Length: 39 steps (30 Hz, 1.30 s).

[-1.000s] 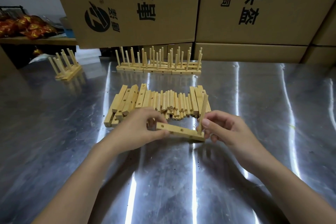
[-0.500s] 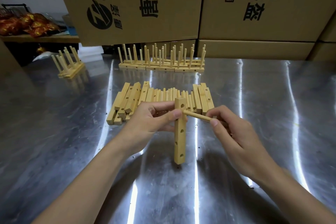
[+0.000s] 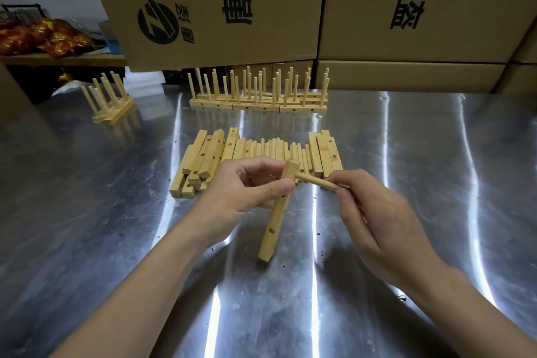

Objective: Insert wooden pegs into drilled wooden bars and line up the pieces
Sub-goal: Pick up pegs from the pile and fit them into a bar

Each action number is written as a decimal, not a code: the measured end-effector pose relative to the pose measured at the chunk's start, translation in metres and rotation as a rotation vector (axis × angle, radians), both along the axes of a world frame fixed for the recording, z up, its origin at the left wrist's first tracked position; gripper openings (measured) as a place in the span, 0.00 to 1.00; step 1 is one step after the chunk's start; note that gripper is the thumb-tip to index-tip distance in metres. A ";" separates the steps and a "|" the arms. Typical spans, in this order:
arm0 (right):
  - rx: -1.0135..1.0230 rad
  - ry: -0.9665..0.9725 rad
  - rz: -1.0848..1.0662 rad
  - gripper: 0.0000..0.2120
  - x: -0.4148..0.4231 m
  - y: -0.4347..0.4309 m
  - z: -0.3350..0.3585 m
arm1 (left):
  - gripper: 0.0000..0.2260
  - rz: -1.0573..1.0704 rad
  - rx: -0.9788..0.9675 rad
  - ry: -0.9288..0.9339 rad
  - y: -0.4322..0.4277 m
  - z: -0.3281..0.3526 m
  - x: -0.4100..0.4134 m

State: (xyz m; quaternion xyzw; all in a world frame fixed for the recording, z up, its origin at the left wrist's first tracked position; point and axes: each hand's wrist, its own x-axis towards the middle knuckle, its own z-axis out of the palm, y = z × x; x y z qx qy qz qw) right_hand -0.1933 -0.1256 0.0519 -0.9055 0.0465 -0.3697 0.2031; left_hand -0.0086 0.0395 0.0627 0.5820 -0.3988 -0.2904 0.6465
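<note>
While the left hand (image 3: 232, 192) holds a drilled bar (image 3: 276, 218) nearly upright over the steel counter (image 3: 87, 212), its fingers (image 3: 279, 187) are curled round the bar's upper part with the thumb pressed on the near face. I cannot tell if the bar's lower end touches the metal. The right hand (image 3: 377, 218) pinches the outer end of a peg (image 3: 319, 182) in its fingers (image 3: 345, 192). The peg's tip sits in the hole near the bar's top and juts out sideways.

To seat it well, I'd say keep the peg square to the face, brace the bar directly behind that hole, and push straight along the peg with a slight twist. Any slant looks likely to jam it. Lower holes in the bar are unfilled.

Just behind the hands lies the pile of loose bars and pegs (image 3: 261, 151). Finished bars (image 3: 258, 99) stand lined up farther back, and a smaller group (image 3: 110, 102) sits off to the left.

The cardboard boxes (image 3: 203, 9) behind carry black Chinese print, turned from where I stand. There is a round logo with an ® mark, and the large characters on the right box seem to read 头盔. The smaller lines are too hard to make out.
</note>
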 end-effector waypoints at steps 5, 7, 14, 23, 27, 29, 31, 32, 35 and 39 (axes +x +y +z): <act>-0.030 0.035 -0.032 0.11 -0.001 -0.001 0.001 | 0.12 -0.002 0.023 0.001 -0.001 -0.001 -0.002; 0.005 0.022 -0.031 0.11 -0.001 0.000 0.001 | 0.11 -0.009 0.028 -0.012 -0.001 -0.001 -0.003; 0.964 0.207 0.268 0.21 0.007 0.001 -0.004 | 0.11 0.023 -0.033 -0.101 -0.001 0.000 -0.006; 0.121 0.157 -0.109 0.14 0.007 0.006 -0.018 | 0.19 0.147 -0.042 -0.230 -0.012 -0.011 -0.016; 0.624 0.158 0.043 0.19 0.011 0.001 -0.018 | 0.15 0.181 -0.077 -0.266 -0.015 -0.016 -0.019; 1.269 0.276 0.267 0.19 0.012 -0.002 -0.009 | 0.14 0.154 -0.054 -0.264 -0.014 -0.016 -0.016; 1.329 0.294 0.288 0.19 0.014 -0.004 -0.009 | 0.14 0.145 -0.036 -0.261 -0.014 -0.016 -0.013; 1.214 0.264 0.253 0.20 0.015 -0.003 -0.010 | 0.14 0.149 -0.029 -0.259 -0.015 -0.017 -0.011; 0.496 0.121 0.035 0.17 0.016 0.003 -0.013 | 0.13 0.132 -0.032 -0.187 -0.016 -0.020 -0.016; 0.944 0.199 0.156 0.21 0.017 0.001 -0.013 | 0.12 0.164 -0.038 -0.215 -0.016 -0.021 -0.019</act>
